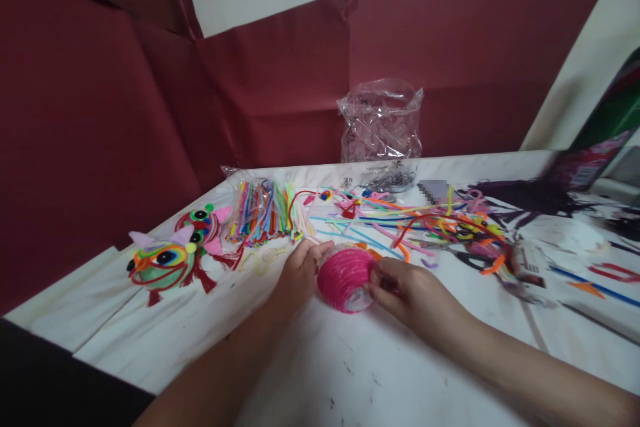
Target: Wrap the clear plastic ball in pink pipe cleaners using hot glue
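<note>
Between my hands is a round craft piece covered in rows of bright pink pipe cleaner, tilted on its side above the white tabletop. A whitish, see-through patch shows at its lower front, and a bit of orange at its top. My left hand grips its left side, the fingers partly hidden behind it. From the right, my right hand pinches the edge with thumb and curled fingers. Behind it, loose pipe cleaners in blue, red and other colours are strewn over the table.
Two finished-looking animal-head lanterns with tassels stand at the left. A bag of pipe cleaners lies behind. An upright clear plastic bag is at the back. Black-handled scissors and dark purple strands lie to the right.
</note>
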`<state>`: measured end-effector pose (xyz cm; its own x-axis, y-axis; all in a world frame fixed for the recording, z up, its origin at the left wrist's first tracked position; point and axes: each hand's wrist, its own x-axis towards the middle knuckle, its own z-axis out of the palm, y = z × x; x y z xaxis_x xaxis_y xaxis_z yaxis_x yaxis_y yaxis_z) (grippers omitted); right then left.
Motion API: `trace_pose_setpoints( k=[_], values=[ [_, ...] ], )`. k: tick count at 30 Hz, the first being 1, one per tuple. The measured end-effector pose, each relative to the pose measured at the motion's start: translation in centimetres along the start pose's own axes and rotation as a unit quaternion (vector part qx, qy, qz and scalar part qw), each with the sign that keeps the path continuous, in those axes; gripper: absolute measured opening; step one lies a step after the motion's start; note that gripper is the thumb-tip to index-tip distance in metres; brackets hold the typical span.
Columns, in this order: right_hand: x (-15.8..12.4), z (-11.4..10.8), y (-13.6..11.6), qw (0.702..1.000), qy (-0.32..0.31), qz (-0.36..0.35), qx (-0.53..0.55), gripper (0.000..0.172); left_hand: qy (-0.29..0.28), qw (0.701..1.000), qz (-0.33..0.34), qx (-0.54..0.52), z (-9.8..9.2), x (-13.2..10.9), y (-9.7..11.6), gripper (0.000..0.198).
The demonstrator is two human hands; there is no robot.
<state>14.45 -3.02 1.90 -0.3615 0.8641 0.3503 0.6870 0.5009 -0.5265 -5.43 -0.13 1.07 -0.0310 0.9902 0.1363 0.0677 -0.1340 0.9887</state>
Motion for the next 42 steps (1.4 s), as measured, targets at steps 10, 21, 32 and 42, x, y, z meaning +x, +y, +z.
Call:
trace_pose_setpoints(
  k=[10,21,32,42],
  values=[
    [0.0,0.1,0.1,1.0,0.014,-0.01,-0.005,0.017,-0.029,1.0,-0.002,0.002,-0.1,0.3,0.0,0.02],
    [0.0,0.0,0.0,0.999,0.021,-0.023,-0.014,0.017,-0.04,0.998,-0.006,0.043,0.1,-0.3,1.5,0.023],
    [0.0,0.0,0.1,0.999,0.015,-0.024,-0.014,0.019,-0.051,0.998,0.01,0.042,-0.1,-0.2,1.2,0.03],
    [0.1,0.0,0.4,0.999,0.026,-0.026,-0.005,0.019,-0.097,0.993,0.044,0.055,0.1,-0.7,1.2,0.035]
  ],
)
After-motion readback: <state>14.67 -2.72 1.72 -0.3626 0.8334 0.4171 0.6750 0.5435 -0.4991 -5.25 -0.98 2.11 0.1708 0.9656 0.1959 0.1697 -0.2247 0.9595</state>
